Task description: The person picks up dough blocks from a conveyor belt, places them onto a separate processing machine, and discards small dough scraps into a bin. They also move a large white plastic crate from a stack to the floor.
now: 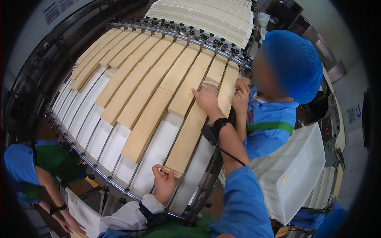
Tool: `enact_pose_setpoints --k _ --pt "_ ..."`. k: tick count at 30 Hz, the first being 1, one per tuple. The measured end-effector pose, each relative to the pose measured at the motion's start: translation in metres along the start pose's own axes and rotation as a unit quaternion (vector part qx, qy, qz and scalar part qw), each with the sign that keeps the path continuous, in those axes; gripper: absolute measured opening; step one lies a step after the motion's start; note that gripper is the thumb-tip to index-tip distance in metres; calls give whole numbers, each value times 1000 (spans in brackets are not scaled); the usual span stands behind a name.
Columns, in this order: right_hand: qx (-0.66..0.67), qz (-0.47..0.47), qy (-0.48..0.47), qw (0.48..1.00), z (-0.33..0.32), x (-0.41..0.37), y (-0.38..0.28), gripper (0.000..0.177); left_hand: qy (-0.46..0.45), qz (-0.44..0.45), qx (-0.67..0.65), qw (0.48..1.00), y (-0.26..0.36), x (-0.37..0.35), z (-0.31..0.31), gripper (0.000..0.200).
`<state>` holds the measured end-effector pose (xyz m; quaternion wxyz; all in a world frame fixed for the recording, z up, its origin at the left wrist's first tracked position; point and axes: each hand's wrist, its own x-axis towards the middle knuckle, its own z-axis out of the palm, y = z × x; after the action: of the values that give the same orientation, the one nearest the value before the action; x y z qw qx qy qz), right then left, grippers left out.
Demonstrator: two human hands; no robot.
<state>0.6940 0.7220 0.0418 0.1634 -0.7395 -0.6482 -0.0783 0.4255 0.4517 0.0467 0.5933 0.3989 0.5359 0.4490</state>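
Note:
Long rows of pale tan, thin biscuit-like slices [149,123] lie in lanes between metal rods on a white sloping surface. My left hand [163,184] is at the near end of one row [184,146], its fingers curled against the end slices. Farther up the same lane, my right hand [207,101] lies over this row's far end. Its thumb is apart on the left, and its fingertips reach into the gap before a shorter tan piece [217,69]; their undersides are hidden. A black strap with a small device [214,129] is around my right wrist.
A co-worker in a blue cap [297,63] stands at the right, hands near the outer row. A white plastic crate [293,174] is below them. Another person's arms [51,190] are at lower left. Metal rails with black knobs [190,37] edge the lanes.

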Motion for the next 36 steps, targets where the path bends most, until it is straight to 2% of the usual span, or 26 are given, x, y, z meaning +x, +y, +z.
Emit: enact_pose_setpoints --k 2,5,8,11,12,14,17,19,22,24,27,30,33,35,36 --pt "-24 -43 113 992 21 10 17 65 -8 -7 29 1000 1 10 4 33" --pt "63 60 12 996 -8 12 12 54 2 15 34 999 3 34 26 33" --pt "51 37 102 993 -27 -7 -3 48 27 69 112 991 12 63 59 32" --pt "103 -65 -2 992 -67 -61 -34 68 73 138 225 962 14 96 81 29" --pt "117 -103 -32 987 -70 -80 -40 77 51 100 209 971 24 92 79 29" --pt "137 -123 -124 975 -82 -117 -57 93 17 60 203 977 32 79 62 29" --pt "123 -132 -127 975 -81 -148 -76 102 -17 16 125 992 30 46 22 29" --pt "68 -114 -112 985 -72 -149 -81 99 -17 -2 26 1000 37 16 -6 29" --pt "30 -90 -95 991 -51 -142 -78 96 -3 9 34 999 59 -34 -59 29" --pt "30 -81 -101 991 -50 -140 -78 98 54 41 32 997 73 -65 -88 28" --pt "65 -93 -8 993 -85 -149 -93 80 139 64 54 987 84 -112 -142 28" --pt "158 -89 -82 980 -91 -182 -105 54 238 105 70 963 92 -137 -178 34" --pt "138 -85 -28 986 -51 -196 -98 26 289 104 114 945 90 -146 -199 42" --pt "116 -78 -30 990 -35 -189 -93 27 323 83 183 925 72 -157 -214 48" --pt "109 -79 -37 990 -31 -190 -94 27 304 84 164 935 68 -163 -218 51"
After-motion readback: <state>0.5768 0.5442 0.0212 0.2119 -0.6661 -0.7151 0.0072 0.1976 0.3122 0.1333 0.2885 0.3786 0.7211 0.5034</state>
